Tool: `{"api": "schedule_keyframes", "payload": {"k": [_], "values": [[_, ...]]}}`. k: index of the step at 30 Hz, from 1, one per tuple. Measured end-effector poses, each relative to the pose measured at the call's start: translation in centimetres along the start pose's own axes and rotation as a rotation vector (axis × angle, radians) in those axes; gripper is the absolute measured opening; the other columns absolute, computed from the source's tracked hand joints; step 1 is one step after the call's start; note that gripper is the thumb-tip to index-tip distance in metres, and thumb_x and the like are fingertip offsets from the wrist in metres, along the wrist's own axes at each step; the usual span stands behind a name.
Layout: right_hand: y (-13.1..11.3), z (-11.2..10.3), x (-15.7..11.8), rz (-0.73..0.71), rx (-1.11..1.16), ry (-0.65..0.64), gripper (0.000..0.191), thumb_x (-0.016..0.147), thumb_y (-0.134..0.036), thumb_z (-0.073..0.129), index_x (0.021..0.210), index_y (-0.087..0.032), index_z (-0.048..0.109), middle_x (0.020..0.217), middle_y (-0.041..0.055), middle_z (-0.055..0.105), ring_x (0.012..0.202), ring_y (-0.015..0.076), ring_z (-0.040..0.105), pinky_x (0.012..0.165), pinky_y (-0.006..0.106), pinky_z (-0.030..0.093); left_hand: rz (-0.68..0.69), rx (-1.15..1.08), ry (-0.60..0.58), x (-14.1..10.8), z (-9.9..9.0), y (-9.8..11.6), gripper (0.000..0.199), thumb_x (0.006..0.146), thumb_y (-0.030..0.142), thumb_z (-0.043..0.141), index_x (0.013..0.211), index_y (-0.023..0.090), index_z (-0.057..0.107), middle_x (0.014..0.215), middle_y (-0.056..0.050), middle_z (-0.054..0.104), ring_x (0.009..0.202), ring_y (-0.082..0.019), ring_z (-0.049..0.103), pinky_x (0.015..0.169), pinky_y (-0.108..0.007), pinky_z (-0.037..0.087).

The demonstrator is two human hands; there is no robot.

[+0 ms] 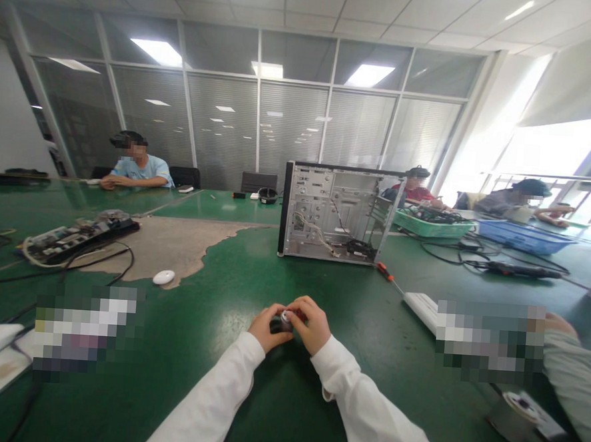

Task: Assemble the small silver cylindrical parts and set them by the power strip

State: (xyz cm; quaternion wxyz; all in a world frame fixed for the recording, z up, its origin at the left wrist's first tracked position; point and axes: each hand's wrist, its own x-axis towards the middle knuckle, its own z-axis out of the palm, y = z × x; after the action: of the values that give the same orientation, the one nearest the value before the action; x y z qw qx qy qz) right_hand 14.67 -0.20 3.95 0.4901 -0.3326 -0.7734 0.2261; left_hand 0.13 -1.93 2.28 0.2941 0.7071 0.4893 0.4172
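My left hand (265,328) curls around a small silver-grey metal cylinder (285,321), low over the green table in front of me. Its thumb and fingers form a ring with the cylinder between them. Closing in from the other side, my right hand (314,325) pinches at the top of the same cylinder. Something small and reddish shows by the right fingertips, too small to name. The fingers hide much of the cylinder, so its exact kind cannot be made out.
An open computer case (336,213) stands ahead on the green table (236,284). An orange screwdriver (385,272) and a white power strip (420,311) lie right of it. A co-worker's sleeve (574,371) and a larger metal cylinder (512,416) are at right. Left are a circuit board (81,236) and cables.
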Motion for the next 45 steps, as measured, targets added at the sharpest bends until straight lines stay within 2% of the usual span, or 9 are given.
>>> {"api": "schedule_keyframes", "payload": {"k": [6, 8, 12, 16, 18, 25, 38, 41, 45], "values": [[1.4, -1.2, 0.4, 0.048, -0.113, 0.066, 0.015, 0.074, -0.025, 0.043, 0.080, -0.018, 0.054, 0.072, 0.0017, 0.052, 0.063, 0.0105, 0.047, 0.057, 0.022, 0.039, 0.001, 0.094, 0.087, 0.4, 0.1, -0.9, 0.036, 0.054, 0.021, 0.064, 0.088, 0.017, 0.053, 0.088, -0.004, 0.058, 0.085, -0.019, 0.052, 0.077, -0.031, 0.038], [2.8, -1.5, 0.4, 0.081, -0.215, -0.011, 0.014, 0.073, -0.023, 0.044, 0.079, -0.018, 0.055, 0.072, 0.0018, 0.052, 0.064, 0.0107, 0.048, 0.059, 0.023, 0.039, -0.040, 0.062, 0.127, 0.6, -0.1, -1.2, 0.036, 0.056, 0.019, 0.061, 0.091, 0.017, 0.052, 0.090, -0.004, 0.058, 0.086, -0.018, 0.052, 0.077, -0.030, 0.039], [5.0, -1.4, 0.2, 0.112, -0.376, -0.280, 0.013, 0.067, -0.017, 0.048, 0.076, -0.019, 0.057, 0.072, 0.0013, 0.052, 0.065, 0.0109, 0.047, 0.062, 0.023, 0.038, -0.131, 0.037, 0.193, 0.9, -0.8, -1.8, 0.038, 0.057, 0.017, 0.058, 0.095, 0.016, 0.051, 0.094, -0.006, 0.059, 0.088, -0.018, 0.053, 0.078, -0.031, 0.039], [6.1, -2.0, 0.2, 0.133, -0.448, -0.389, 0.034, 0.058, -0.008, 0.048, 0.090, -0.020, 0.054, 0.073, -0.0004, 0.053, 0.067, 0.0104, 0.046, 0.064, 0.021, 0.036, -0.166, 0.050, 0.200, 1.1, -1.0, -2.6, 0.040, 0.058, 0.018, 0.058, 0.096, 0.013, 0.050, 0.094, -0.008, 0.059, 0.088, -0.019, 0.054, 0.081, -0.032, 0.039], [6.9, -2.7, 0.4, 0.172, -0.489, -0.370, 0.040, 0.056, -0.004, 0.044, 0.091, -0.019, 0.054, 0.070, -0.0006, 0.052, 0.066, 0.0105, 0.045, 0.064, 0.021, 0.036, -0.178, 0.076, 0.199, 1.0, -0.9, -3.0, 0.041, 0.056, 0.018, 0.059, 0.096, 0.012, 0.051, 0.094, -0.009, 0.059, 0.088, -0.020, 0.054, 0.081, -0.033, 0.039], [9.3, -3.8, 0.5, 0.262, -0.554, -0.220, 0.031, 0.062, -0.007, 0.038, 0.083, -0.018, 0.057, 0.068, 0.0016, 0.051, 0.065, 0.0120, 0.046, 0.064, 0.023, 0.035, -0.194, 0.120, 0.196, 1.1, -0.8, -3.0, 0.043, 0.053, 0.016, 0.061, 0.095, 0.012, 0.051, 0.093, -0.009, 0.059, 0.088, -0.021, 0.054, 0.081, -0.034, 0.040], [8.9, -3.5, 0.2, 0.235, -0.471, -0.108, 0.028, 0.058, -0.007, 0.039, 0.076, -0.019, 0.059, 0.064, 0.0002, 0.053, 0.060, 0.0114, 0.047, 0.060, 0.024, 0.037, -0.188, 0.174, 0.179, 1.3, -0.9, -3.5, 0.047, 0.053, 0.010, 0.058, 0.099, 0.012, 0.050, 0.095, -0.009, 0.057, 0.089, -0.020, 0.053, 0.081, -0.032, 0.039], [7.3, -3.4, 0.1, 0.200, -0.445, -0.050, 0.032, 0.059, -0.006, 0.038, 0.084, -0.017, 0.055, 0.070, 0.0009, 0.052, 0.062, 0.0106, 0.047, 0.062, 0.023, 0.039, -0.167, 0.217, 0.168, 1.1, -0.9, -3.0, 0.049, 0.054, 0.008, 0.057, 0.102, 0.011, 0.050, 0.096, -0.008, 0.055, 0.088, -0.018, 0.052, 0.081, -0.030, 0.039], [3.7, -2.1, -0.5, 0.048, -0.279, -0.022, 0.035, 0.064, -0.010, 0.040, 0.096, -0.019, 0.048, 0.077, 0.0006, 0.051, 0.061, 0.0091, 0.047, 0.063, 0.023, 0.040, -0.125, 0.292, 0.124, 0.6, -0.6, -1.9, 0.048, 0.054, 0.011, 0.058, 0.102, 0.017, 0.052, 0.089, -0.004, 0.054, 0.080, -0.016, 0.053, 0.076, -0.028, 0.040]]}}
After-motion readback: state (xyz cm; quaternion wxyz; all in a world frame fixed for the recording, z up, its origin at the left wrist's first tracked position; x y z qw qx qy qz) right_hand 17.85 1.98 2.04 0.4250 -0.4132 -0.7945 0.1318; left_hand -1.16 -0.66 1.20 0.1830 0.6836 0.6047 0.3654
